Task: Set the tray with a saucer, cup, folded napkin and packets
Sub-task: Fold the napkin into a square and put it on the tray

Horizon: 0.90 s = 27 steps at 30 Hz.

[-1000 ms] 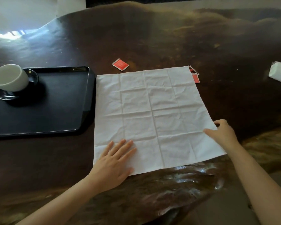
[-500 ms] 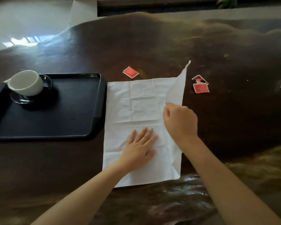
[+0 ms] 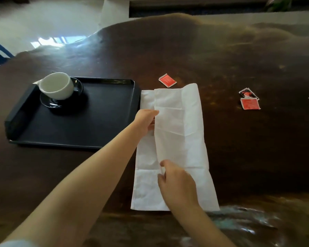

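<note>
Head view: you're working the napkin (image 3: pixel 182 139) w/ both hands. It's lying on the table (image 3: pixel 221 59) just right of the tray (image 3: pixel 78 129), folded into a long strip, its long axis running near to far. The top flap isn't squared up yet; a strip of the lower layer is showing along the left side.

Your left hand (image 3: pixel 146 122) is pinching the flap's left edge toward the far end, thumb on top, fingers tucked under. Your right hand (image 3: pixel 177 184) is pinching the same edge nearer to you. So both are grasping cloth, neither is free.

The cup (image 3: pixel 56 86) is sitting on the saucer (image 3: pixel 51 103) in the tray's far left corner, so that part looks done. One red packet (image 3: pixel 167 80) is lying just beyond the napkin's far end; the two packets (image 3: pixel 250 103) are lying well off to the right.

What I'm judging matters next: the edge you're holding is running lengthwise btwn your hands, and the open tray floor is lying to the left, closer to your left hand. The packet pair is nearer your right.
</note>
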### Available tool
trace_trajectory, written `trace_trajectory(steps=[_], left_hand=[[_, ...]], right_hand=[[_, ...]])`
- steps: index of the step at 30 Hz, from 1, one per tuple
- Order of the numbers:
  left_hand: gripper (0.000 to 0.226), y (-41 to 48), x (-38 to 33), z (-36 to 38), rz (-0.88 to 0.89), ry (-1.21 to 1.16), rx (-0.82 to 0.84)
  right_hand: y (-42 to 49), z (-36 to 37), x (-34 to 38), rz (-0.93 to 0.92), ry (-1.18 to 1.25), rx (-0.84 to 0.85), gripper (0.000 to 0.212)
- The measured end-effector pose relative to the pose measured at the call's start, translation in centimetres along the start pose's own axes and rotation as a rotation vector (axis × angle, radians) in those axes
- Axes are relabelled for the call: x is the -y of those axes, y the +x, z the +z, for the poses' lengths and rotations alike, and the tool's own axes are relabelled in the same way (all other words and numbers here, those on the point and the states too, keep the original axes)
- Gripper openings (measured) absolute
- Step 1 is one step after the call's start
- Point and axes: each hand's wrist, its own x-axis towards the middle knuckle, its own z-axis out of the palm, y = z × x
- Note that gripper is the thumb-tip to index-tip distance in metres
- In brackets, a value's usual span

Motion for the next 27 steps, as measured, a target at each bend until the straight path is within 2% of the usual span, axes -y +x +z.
trace_trajectory(steps=[7, 9, 12, 16, 19, 23, 27], left_hand=[[0.013, 1.3, -3.0, 1.2, 0.084, 0.238, -0.046], [0.01, 1.5, -3.6, 1.2, 0.105, 0.259, -0.06], [0.025, 1.5, -4.4, 0.7, 0.2, 0.245, -0.026], [0.024, 1.0, -5.6, -0.5, 0.311, 0.27, -0.022], [0.024, 1.5, -6.0, -1.6, 0.35, 0.346, -0.062], [0.02, 2.1, -5.3, -3.3, 0.305, 0.422, -0.118], [0.018, 2.0, -4.0, -4.0, 0.314, 0.566, -0.163]], right_hand=[[-2.7, 3.1, -0.6, 0.044, -0.071, 0.072, 0.032], [-2.8, 3.8, -0.9, -0.002, -0.077, 0.022, 0.026], [-3.0, 4.5, -1.4, -0.035, -0.055, -0.023, 0.016], [-3.7, 5.1, -1.3, -0.146, 0.034, -0.179, 0.029], [-4.2, 5.6, -0.4, -0.217, 0.074, -0.223, 0.032], [-4.3, 7.6, 0.0, -0.288, 0.055, -0.161, 0.033], [-4.3, 9.3, -0.3, -0.296, 0.011, -0.117, 0.024]])
